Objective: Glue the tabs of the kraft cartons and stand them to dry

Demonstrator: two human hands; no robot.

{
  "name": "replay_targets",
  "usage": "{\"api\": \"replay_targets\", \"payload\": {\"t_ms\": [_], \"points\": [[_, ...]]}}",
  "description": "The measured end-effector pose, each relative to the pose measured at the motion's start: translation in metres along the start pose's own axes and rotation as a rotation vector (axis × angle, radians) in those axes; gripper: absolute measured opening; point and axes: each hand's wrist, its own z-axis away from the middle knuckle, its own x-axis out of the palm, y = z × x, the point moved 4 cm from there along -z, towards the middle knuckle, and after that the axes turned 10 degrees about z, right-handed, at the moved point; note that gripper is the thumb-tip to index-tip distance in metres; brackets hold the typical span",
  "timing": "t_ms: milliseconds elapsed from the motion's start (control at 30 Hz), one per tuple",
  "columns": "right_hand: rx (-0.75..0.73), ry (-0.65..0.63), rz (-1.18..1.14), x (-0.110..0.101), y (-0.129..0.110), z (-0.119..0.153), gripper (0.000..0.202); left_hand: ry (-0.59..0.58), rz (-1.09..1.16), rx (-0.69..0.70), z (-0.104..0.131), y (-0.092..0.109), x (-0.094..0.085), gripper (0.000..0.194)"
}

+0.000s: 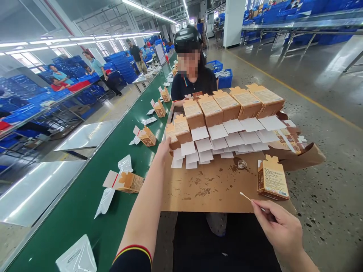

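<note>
1. Two bare hands work over a brown cardboard board (215,189) stained with dark glue marks
2. The left hand (164,145) stretches far forward to the board's left edge; its fingers close on a small brown carton (171,133) at the near end of the rows, just beside the conveyor
3. The right hand (279,224) sits low at the board's near right corner, fingers pinched narrow around a thin white-tipped stick (246,196) that points left and slightly away
4. Just beyond that stick stands a single carton (272,178) with its printed label facing up, apart from the rest
5. A small round glue dish (242,164) rests on the board between the single carton and the rows, ringed by dark spots
6. Rows of cartons (227,104) lie overlapped across the far half of the board, their white flaps (224,138) open toward the camera like shingles
7. A green conveyor belt (85,204) runs along the left, carrying scattered open cartons (129,181) and clear plastic bags (107,198)
8. A co-worker (193,81) in a dark shirt and a head-worn camera sits at the far side of the board, facing this way
9. More people (98,70) stand farther up the line among blue crates (121,64)
</note>
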Motion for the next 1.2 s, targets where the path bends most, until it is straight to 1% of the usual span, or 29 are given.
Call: {"api": "replay_targets", "payload": {"t_ms": [33,100,167,200,233,267,333,367,400,467,533,600,667,733,767,833,867,933,1000,1067,1100,1133,1200], "points": [[-0.021,0.008,0.016,-0.002,0.004,-0.004,0.016,0.014,0.025,-0.011,0.006,-0.003,-0.007,0.043],[-0.067,0.031,0.062,-0.006,0.013,-0.014,0.016,0.055,0.095,-0.016,0.024,-0.008,-0.028,0.047],[-0.101,0.035,0.134,-0.007,0.025,-0.030,0.022,0.084,0.166,-0.009,0.051,-0.016,-0.054,0.053],[-0.105,0.010,0.182,-0.005,0.031,-0.040,0.025,0.084,0.206,-0.006,0.067,-0.022,-0.067,0.057],[-0.093,-0.045,0.243,-0.001,0.038,-0.051,0.029,0.072,0.241,-0.006,0.084,-0.030,-0.079,0.062],[-0.070,-0.130,0.312,0.005,0.044,-0.063,0.031,0.041,0.285,-0.006,0.100,-0.039,-0.089,0.068],[0.020,-0.338,0.466,0.021,0.059,-0.086,0.029,-0.021,0.335,-0.029,0.132,-0.058,-0.100,0.082],[0.054,-0.419,0.522,0.028,0.065,-0.095,0.026,-0.049,0.347,-0.053,0.147,-0.068,-0.101,0.089],[0.068,-0.469,0.548,0.036,0.069,-0.104,0.024,-0.072,0.345,-0.085,0.160,-0.077,-0.099,0.094],[0.089,-0.567,0.601,0.051,0.075,-0.114,0.023,-0.127,0.319,-0.158,0.182,-0.093,-0.088,0.100],[0.084,-0.653,0.637,0.065,0.078,-0.117,0.025,-0.158,0.277,-0.190,0.195,-0.101,-0.073,0.100],[0.052,-0.718,0.640,0.074,0.082,-0.117,0.028,-0.170,0.229,-0.180,0.199,-0.102,-0.061,0.093],[0.017,-0.752,0.624,0.077,0.086,-0.118,0.031,-0.186,0.196,-0.174,0.199,-0.100,-0.054,0.087],[0.009,-0.735,0.606,0.074,0.089,-0.119,0.033,-0.201,0.188,-0.187,0.197,-0.098,-0.051,0.085],[0.011,-0.698,0.587,0.070,0.089,-0.117,0.033,-0.194,0.192,-0.191,0.196,-0.097,-0.051,0.086],[0.007,-0.584,0.494,0.061,0.080,-0.107,0.030,-0.161,0.205,-0.190,0.197,-0.095,-0.051,0.089],[-0.007,-0.526,0.418,0.059,0.071,-0.097,0.029,-0.147,0.209,-0.191,0.197,-0.095,-0.051,0.089],[-0.049,-0.448,0.239,0.062,0.043,-0.065,0.028,-0.130,0.209,-0.192,0.199,-0.094,-0.050,0.089],[-0.088,-0.434,0.089,0.078,0.009,-0.025,0.028,-0.125,0.203,-0.185,0.201,-0.093,-0.048,0.089],[-0.116,-0.463,0.007,0.102,-0.022,0.012,0.025,-0.130,0.188,-0.170,0.202,-0.090,-0.048,0.088],[-0.124,-0.486,-0.002,0.116,-0.034,0.027,0.025,-0.132,0.176,-0.160,0.202,-0.088,-0.047,0.087],[-0.131,-0.519,0.007,0.130,-0.042,0.039,0.027,-0.132,0.162,-0.149,0.202,-0.086,-0.047,0.086],[-0.143,-0.561,0.023,0.151,-0.050,0.053,0.029,-0.131,0.133,-0.131,0.202,-0.081,-0.047,0.084]]}}
